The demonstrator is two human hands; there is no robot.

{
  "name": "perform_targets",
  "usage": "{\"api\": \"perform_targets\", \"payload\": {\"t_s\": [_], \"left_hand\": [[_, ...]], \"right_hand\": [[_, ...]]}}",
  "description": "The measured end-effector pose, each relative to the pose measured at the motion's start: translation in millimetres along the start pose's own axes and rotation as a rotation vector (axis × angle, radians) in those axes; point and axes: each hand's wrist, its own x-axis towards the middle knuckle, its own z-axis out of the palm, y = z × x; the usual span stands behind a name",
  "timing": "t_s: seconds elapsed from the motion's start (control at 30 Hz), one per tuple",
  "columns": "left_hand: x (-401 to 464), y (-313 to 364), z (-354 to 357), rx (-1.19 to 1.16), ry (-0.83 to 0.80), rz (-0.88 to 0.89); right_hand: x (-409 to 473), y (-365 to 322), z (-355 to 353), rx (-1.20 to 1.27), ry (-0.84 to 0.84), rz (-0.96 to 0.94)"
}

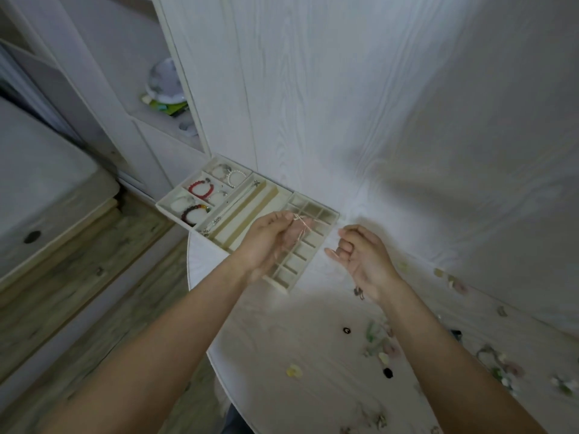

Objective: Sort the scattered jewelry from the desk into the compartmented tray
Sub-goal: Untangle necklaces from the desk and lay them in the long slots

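Observation:
A cream compartmented tray (331, 213) lies at the desk's far left corner. Its left cells hold a red bead bracelet (200, 189), a dark bead bracelet (195, 212) and a pearl bracelet (233, 177); a long slot holds a thin chain (233, 203). My left hand (271, 238) hovers over the grid of small cells and pinches a thin silver necklace (300, 221) with a small star charm; the chain hangs down across the palm. To the right of the tray, my right hand (360, 252) is above the desk with fingers curled, and I cannot tell whether it holds anything.
Scattered small jewelry lies on the white desk (282, 333) at the right: a yellow flower piece (294, 370), black beads (346, 330), green and pink pieces (380, 343). White wood-grain wall panels stand behind the desk. Left are a shelf with a glass globe (164, 79) and the wood floor.

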Motion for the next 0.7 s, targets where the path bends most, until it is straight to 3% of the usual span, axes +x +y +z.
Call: {"api": "perform_targets", "payload": {"t_s": [0.1,0.2,0.33,0.4,0.57,0.7], "left_hand": [[-2.6,6.4,1.3,-0.208,-0.009,-0.059],[-0.5,17.1,-6.3,-0.303,0.097,-0.023],[2.0,34.0,-22.2,-0.625,0.174,0.020],[0.6,37.6,-26.9,-0.514,0.186,0.053],[-4.0,33.9,-41.3,0.149,0.294,0.207],[-6.2,39.8,-52.2,0.288,0.355,0.289]], "right_hand": [[3.9,-4.4,12.8,-0.064,-0.022,0.014],[4.6,-6.9,22.6,-0.126,0.010,0.032],[2.2,-5.2,33.0,-0.158,-0.019,0.058],[0.9,-2.0,37.2,-0.216,-0.049,0.061],[6.0,0.2,36.2,-0.370,0.013,0.035],[15.3,8.6,34.9,-0.557,0.073,0.048]]}}
